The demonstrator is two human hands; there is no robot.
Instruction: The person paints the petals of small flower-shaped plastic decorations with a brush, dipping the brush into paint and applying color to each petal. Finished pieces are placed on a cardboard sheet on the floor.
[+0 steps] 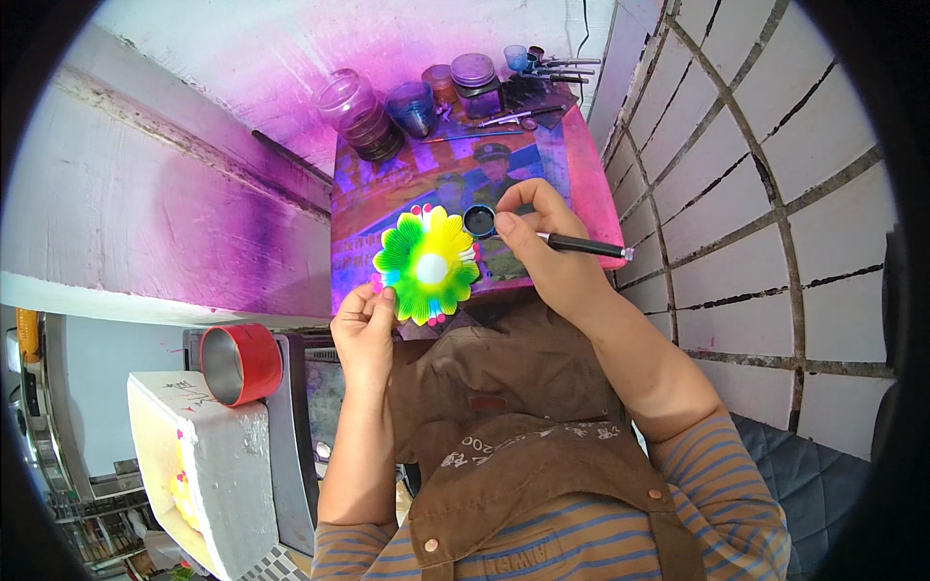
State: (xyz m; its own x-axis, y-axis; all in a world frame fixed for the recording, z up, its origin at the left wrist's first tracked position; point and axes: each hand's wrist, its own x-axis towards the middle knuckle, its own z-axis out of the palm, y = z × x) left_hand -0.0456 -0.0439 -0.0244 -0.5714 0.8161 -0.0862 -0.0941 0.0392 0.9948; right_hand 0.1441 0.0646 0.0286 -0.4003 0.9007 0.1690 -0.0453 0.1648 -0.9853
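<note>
Though green, flower (pixel 430 267) shows yellow (vivid)

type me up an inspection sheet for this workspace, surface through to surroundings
Surface: printed tabletop, stained purple, blue and pink.
Job's things: yellow-green flower-shaped piece; black-handled airbrush.
Clutter: jars and a thin brush toward the table's far side.
Hands: left hand pinches the piece's near-left rim; right hand holds the airbrush.
Cables: thin dark cord at the far wall.
Surroundings: tiled wall on the right; round red container at left.
</note>
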